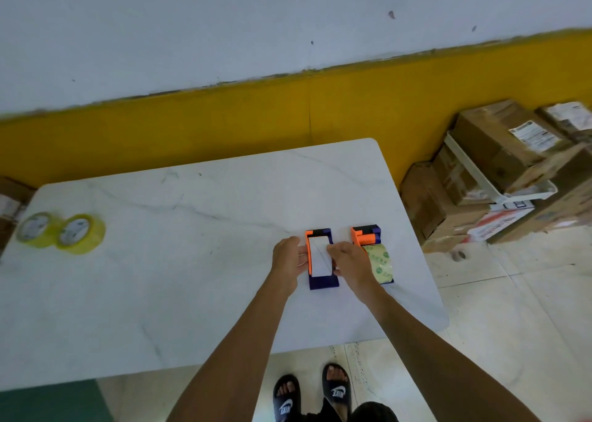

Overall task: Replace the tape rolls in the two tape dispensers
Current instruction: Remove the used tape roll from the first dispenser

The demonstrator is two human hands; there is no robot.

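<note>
Our left fingers (301,256) press against the orange left wall of the near dispenser (321,258), curled and grasping that side. Our right fingers (333,249) are bent over its right edge, pinching it from the other side, so both hands clamp the 1 frame between them. The left hand (288,260) is palm-inward; the right hand (350,266) is knuckles-up. Both forearms reach forward, converging on this dispenser. It has no roll in it: white bench (192,261) shows through its open middle. Just right of it, partly behind our right hand, stands the second dispenser (368,237) with a clear tape roll (381,263) mounted. Far left of it, near the bench edge, lie 2 yellow rolls (62,233), touching.
</note>
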